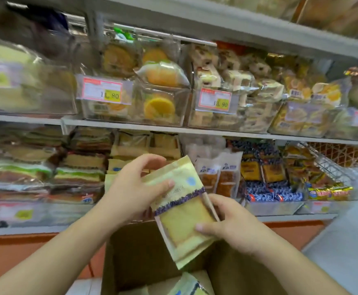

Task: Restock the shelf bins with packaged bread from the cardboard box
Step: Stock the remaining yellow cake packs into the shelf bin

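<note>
Both hands, left hand (135, 188) and right hand (231, 226), are pinching the pale-yellow plastic-wrapped bread slice packet (182, 209) above the brown cardboard box's (144, 252) open rim, probably light, soft, crushable, best held by its edges.

A bread packet (180, 211) sits between the left hand (135, 188) and right hand (231, 222), above the cardboard box (144, 252), which holds more packets (186, 284). Behind them, the lower shelf (280, 217) carries stacked packets; the upper shelf (173, 127) above carries a row of bins (135, 103)
</note>
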`<control>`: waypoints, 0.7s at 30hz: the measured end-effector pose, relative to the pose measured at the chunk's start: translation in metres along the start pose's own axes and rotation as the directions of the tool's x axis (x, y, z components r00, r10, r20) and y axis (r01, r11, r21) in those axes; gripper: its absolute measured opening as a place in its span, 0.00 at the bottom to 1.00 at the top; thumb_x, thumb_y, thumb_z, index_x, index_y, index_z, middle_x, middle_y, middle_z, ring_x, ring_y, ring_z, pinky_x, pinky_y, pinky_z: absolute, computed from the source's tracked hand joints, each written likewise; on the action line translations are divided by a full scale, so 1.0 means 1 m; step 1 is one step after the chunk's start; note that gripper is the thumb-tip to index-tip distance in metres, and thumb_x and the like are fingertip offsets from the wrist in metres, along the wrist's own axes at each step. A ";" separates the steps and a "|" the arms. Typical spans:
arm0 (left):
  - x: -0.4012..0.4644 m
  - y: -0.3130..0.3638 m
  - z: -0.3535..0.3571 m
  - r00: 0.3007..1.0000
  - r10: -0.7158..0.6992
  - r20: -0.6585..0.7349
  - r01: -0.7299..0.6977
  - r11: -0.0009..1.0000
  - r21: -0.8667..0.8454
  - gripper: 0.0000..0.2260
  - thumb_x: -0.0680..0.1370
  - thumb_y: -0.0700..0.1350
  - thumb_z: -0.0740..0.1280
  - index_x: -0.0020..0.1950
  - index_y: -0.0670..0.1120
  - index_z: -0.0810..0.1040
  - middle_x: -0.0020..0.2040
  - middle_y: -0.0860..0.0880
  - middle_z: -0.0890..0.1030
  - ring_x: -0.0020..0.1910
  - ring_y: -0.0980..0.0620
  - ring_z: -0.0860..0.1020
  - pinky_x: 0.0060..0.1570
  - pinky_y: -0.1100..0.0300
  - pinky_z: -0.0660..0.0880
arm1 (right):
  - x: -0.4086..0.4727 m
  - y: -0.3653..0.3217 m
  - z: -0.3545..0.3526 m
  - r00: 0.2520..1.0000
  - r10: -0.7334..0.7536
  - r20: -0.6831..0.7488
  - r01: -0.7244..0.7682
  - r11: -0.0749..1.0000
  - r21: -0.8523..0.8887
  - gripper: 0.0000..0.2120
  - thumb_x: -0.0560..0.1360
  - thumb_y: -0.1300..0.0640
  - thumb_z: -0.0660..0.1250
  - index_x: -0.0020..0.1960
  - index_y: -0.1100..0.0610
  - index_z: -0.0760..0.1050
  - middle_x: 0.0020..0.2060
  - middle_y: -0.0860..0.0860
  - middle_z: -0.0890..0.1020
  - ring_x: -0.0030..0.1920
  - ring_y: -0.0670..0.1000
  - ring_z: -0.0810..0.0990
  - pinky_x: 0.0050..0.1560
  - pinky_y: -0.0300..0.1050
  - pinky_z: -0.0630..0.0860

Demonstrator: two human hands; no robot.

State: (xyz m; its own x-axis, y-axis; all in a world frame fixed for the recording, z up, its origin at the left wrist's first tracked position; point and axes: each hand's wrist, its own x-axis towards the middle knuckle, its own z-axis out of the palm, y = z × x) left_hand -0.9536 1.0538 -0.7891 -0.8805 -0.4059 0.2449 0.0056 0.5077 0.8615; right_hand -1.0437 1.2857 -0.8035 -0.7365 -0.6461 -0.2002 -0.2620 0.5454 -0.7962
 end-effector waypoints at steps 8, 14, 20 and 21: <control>0.011 -0.037 -0.020 0.993 0.019 0.112 -0.049 0.962 0.267 0.46 0.67 0.67 0.77 0.79 0.61 0.59 0.71 0.64 0.65 0.61 0.64 0.74 0.59 0.55 0.80 | 0.062 -0.024 0.027 0.967 0.096 -0.236 -0.011 0.941 0.339 0.13 0.81 0.50 0.72 0.65 0.47 0.78 0.53 0.45 0.88 0.52 0.46 0.87 0.54 0.52 0.86; 0.031 -0.048 -0.012 0.978 0.181 0.105 -0.207 0.910 0.358 0.29 0.74 0.52 0.78 0.74 0.59 0.73 0.71 0.61 0.70 0.65 0.61 0.74 0.68 0.58 0.74 | 0.107 -0.049 0.035 0.946 0.021 -0.323 0.074 0.958 0.279 0.09 0.84 0.46 0.66 0.60 0.46 0.81 0.49 0.44 0.88 0.48 0.44 0.86 0.47 0.44 0.83; 0.049 -0.062 0.001 0.970 0.242 -0.028 -0.203 0.867 0.455 0.10 0.78 0.48 0.75 0.59 0.52 0.86 0.64 0.55 0.81 0.55 0.57 0.79 0.64 0.57 0.77 | 0.124 -0.040 0.038 0.903 -0.249 -0.350 0.177 0.958 -0.227 0.24 0.81 0.47 0.69 0.75 0.43 0.66 0.64 0.42 0.78 0.64 0.44 0.76 0.65 0.45 0.76; 0.050 -0.065 0.004 0.967 0.255 -0.024 -0.216 0.861 0.461 0.10 0.78 0.47 0.75 0.58 0.51 0.86 0.63 0.54 0.81 0.55 0.56 0.79 0.64 0.58 0.77 | 0.123 -0.037 0.040 0.881 -0.303 -0.362 0.173 0.921 -0.349 0.29 0.82 0.46 0.68 0.79 0.45 0.62 0.68 0.44 0.74 0.68 0.45 0.72 0.70 0.46 0.73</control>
State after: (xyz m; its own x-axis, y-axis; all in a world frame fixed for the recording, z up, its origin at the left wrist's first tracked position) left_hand -1.0002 1.0034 -0.8351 -0.8381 -0.2813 0.4673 -0.0238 0.8747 0.4840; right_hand -1.0999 1.1643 -0.8217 -0.7958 -0.5411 0.2718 -0.5865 0.5770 -0.5684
